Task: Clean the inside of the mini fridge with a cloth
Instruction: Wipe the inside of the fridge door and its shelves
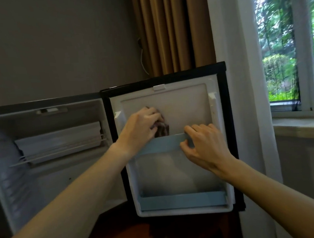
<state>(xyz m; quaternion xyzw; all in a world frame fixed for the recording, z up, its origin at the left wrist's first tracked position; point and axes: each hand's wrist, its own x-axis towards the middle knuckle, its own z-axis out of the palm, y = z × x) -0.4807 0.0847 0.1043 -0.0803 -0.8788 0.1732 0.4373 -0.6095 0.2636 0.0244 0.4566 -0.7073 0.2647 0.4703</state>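
At the far left the mini fridge [46,147] stands open toward me, its grey cavity showing a small freezer flap [59,140] and a wire shelf [57,156] under it. I have not put the cloth in there at this moment; both my hands are on the open door [187,104], which swings out to the right of the cavity with its white inner liner facing me.

My left hand [140,128] is curled around the dark cloth [162,129], bunching it and pressing it against the upper liner panel, just above the pale blue rail [162,143] of the door shelf. The cloth hangs a little below my fingers and touches the rail's top edge.

Further right, my right hand [204,147] grips that same rail, fingers hooked over its top and thumb on the front, steadying the door.

The rail's long axis runs left to right between my hands, so I judge the next wipe goes rightward across the panel, toward my right hand. The left hand carries the cloth and is nearer the cavity. Beyond the door are a curtain [165,29] and a window [293,40].
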